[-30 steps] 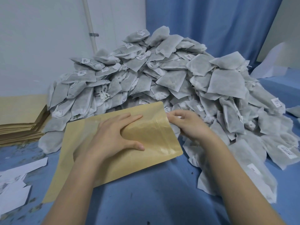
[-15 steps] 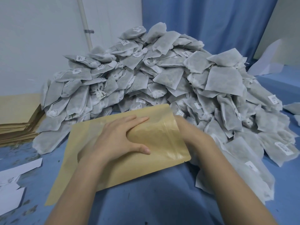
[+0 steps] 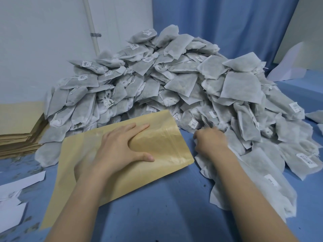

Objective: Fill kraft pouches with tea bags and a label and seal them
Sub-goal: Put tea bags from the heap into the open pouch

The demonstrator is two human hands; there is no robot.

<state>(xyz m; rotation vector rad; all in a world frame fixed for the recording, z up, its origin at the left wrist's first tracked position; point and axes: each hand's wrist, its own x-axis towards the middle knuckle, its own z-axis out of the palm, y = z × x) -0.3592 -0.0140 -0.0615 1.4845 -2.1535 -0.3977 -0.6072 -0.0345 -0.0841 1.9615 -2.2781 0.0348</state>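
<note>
The right hand (image 3: 210, 142) has left the mouth of the pouch (image 3: 157, 165), where it was a second ago, and gone to the foot of the tea-bag heap (image 3: 174, 81) just right of the pouch; its fingers are curled down among the bags and blurred, so I cannot tell whether they have caught one. I take this as the start of another filling stroke: a bag fetched to go into the open end. The left hand (image 3: 120, 151) has stayed flat on the pouch, fingers straight and thumb spread, pressing it to the blue cloth (image 3: 157, 215). The pouch lies slanted, mouth toward the heap, bulging under the palm as if partly filled, its glossy window crinkled near the mouth, which seems unsealed. White paper slips (image 3: 15, 194), perhaps labels, lie left of the pouch; behind them a stack of flat pouches (image 3: 19, 130); the heap rises beyond.
</note>
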